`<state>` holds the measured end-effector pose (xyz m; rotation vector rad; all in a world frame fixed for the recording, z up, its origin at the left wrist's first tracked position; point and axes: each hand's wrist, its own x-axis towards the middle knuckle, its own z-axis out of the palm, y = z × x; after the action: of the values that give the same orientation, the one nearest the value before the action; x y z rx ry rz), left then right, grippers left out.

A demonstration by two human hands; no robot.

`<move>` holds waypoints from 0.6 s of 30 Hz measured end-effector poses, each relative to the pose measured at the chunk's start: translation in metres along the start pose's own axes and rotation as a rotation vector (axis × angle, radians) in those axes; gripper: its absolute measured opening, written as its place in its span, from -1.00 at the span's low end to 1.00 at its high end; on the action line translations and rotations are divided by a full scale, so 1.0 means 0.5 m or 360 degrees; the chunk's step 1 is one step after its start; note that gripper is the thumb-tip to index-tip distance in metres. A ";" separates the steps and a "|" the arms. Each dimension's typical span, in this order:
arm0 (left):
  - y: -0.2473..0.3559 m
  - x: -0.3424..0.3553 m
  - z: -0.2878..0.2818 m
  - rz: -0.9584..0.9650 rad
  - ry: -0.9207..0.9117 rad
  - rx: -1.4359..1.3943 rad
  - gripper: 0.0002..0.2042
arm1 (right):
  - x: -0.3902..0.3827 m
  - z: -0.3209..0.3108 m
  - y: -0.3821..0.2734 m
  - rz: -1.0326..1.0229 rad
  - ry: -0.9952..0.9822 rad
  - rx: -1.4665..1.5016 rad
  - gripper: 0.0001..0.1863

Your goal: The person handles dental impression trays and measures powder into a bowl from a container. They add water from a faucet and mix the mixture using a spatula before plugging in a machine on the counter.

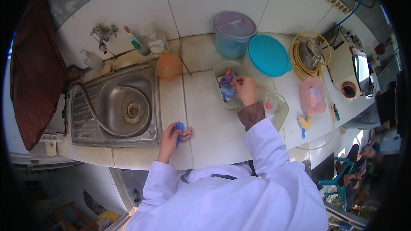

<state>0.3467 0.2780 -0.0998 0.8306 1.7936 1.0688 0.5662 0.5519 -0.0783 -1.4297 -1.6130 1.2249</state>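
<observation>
My left hand [168,141] grips a blue dental impression tray [179,127] with a pink, horseshoe-shaped mass [187,134] at its right side, just above the tiled counter near the sink. My right hand [244,90] reaches over the right side of a pale green plastic tub [221,69], its fingers pinched together. Whatever the fingertips hold, if anything, is too small to make out. Inside the tub lie purple and blue pieces [227,84]. Beside my right wrist, the tub's pale green lid [280,113] bears a clear container [269,104] with something reddish in it.
A steel sink [156,115] with a hose is at left, an orange bowl [169,67] by its corner. Behind the tub stand a blue bucket [233,45] and a turquoise-lidded container [269,55]. At right are a pink basket [312,95], a yellow-filled impression tray [304,122] and coiled yellow hose [296,55].
</observation>
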 end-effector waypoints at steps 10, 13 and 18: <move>-0.006 -0.004 0.002 0.0146 0.0344 0.0319 -0.72 | -0.023 -0.001 0.012 -0.0314 -0.0082 -0.1272 -0.72; 0.027 -0.018 -0.004 0.0049 0.0342 0.0314 -0.74 | -0.093 -0.061 -0.117 -0.0411 -0.0199 -0.1202 -0.67; 0.031 -0.028 -0.004 0.0049 0.0312 0.0400 -0.76 | -0.080 -0.267 -0.213 -0.0876 0.0353 -0.1635 -0.54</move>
<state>0.3522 0.2720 -0.0804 0.9313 2.1180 0.9844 0.6563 0.5457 0.0723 -1.4008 -2.3699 -0.1452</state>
